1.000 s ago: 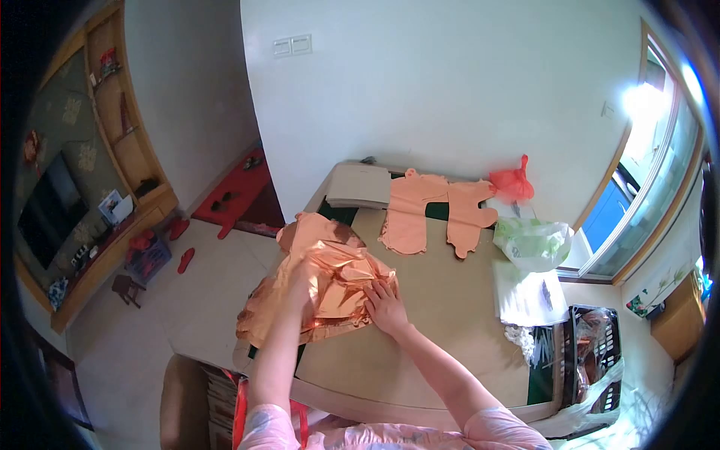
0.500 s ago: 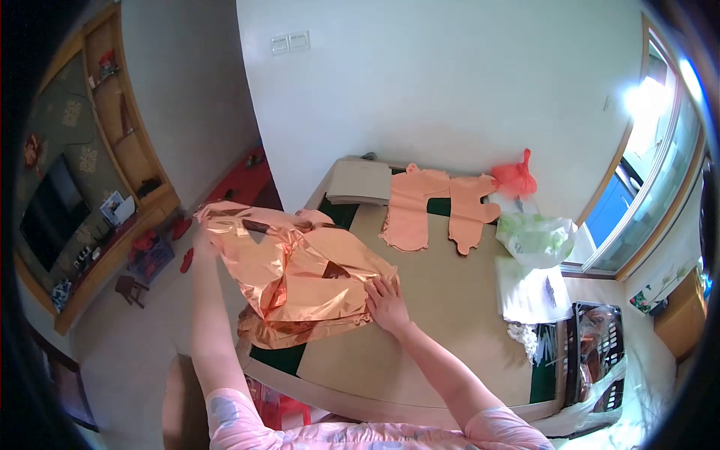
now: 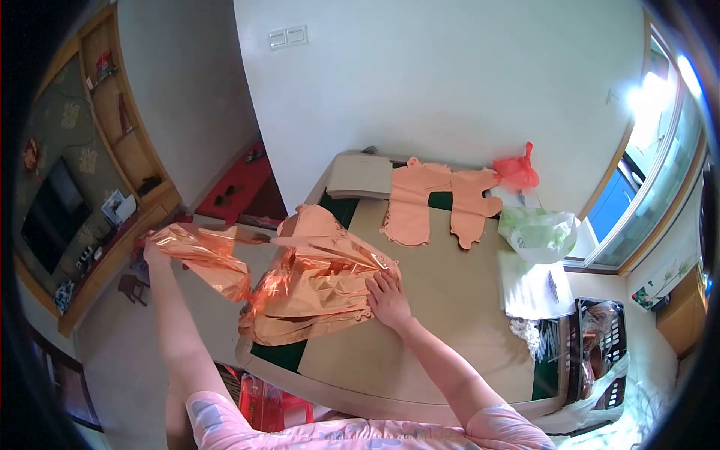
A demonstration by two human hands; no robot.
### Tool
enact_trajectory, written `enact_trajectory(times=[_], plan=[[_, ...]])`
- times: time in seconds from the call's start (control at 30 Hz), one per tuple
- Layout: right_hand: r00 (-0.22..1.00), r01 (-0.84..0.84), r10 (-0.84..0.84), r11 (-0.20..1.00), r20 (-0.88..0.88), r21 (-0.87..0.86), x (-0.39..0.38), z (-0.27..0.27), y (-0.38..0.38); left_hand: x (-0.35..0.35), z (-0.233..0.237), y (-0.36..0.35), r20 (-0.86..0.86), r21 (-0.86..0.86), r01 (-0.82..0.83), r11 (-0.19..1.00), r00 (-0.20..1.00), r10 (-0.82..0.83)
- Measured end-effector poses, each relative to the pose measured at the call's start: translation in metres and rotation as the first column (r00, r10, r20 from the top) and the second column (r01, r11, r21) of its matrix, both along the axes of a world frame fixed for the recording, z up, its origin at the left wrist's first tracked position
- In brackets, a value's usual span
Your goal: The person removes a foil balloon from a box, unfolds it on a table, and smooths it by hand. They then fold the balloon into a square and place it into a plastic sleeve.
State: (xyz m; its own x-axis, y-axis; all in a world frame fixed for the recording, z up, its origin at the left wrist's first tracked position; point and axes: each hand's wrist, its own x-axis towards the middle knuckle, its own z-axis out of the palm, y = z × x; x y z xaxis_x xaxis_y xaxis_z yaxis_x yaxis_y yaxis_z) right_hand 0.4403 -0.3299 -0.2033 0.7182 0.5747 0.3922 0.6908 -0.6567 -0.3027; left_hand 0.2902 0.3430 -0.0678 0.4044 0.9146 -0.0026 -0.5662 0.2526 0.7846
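A shiny rose-gold foil balloon (image 3: 315, 277), flat and creased, lies over the near left part of the table. My left hand (image 3: 155, 249) is stretched far out past the table's left edge, closed on one end of the foil, which hangs taut in the air. My right hand (image 3: 388, 298) presses flat on the foil's right edge, fingers spread. Two flat matte rose-gold foil balloons (image 3: 409, 210) lie at the back of the table, beside a stack of grey-beige board (image 3: 360, 177).
On the table's right are a red plastic bag (image 3: 517, 171), a green-white plastic bag (image 3: 541, 234), a white packet (image 3: 534, 289) and thin white sticks (image 3: 549, 341). A black basket (image 3: 600, 352) with wrapped items stands at the right edge. A small stool (image 3: 133, 289) is on the floor at left.
My left hand has moved left and down, pulling its end of the foil out over the floor. The right hand stays on the foil's right edge.
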Motion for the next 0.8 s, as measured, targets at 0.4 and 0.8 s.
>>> enact_trajectory(times=[0.4, 0.8], plan=[[0.998, -0.002, -0.002, 0.998, -0.067, -0.056, -0.001, 0.003, -0.001, -0.024, 0.032, 0.011, 0.053, 0.337, -0.195, 0.921, 0.981, 0.188], [0.987, 0.044, -0.056, 0.996, 0.149, 0.081, -0.015, 0.012, -0.012, 0.036, 0.149, -0.256, -0.05, 0.408, -0.064, 0.911, 0.994, 0.092]])
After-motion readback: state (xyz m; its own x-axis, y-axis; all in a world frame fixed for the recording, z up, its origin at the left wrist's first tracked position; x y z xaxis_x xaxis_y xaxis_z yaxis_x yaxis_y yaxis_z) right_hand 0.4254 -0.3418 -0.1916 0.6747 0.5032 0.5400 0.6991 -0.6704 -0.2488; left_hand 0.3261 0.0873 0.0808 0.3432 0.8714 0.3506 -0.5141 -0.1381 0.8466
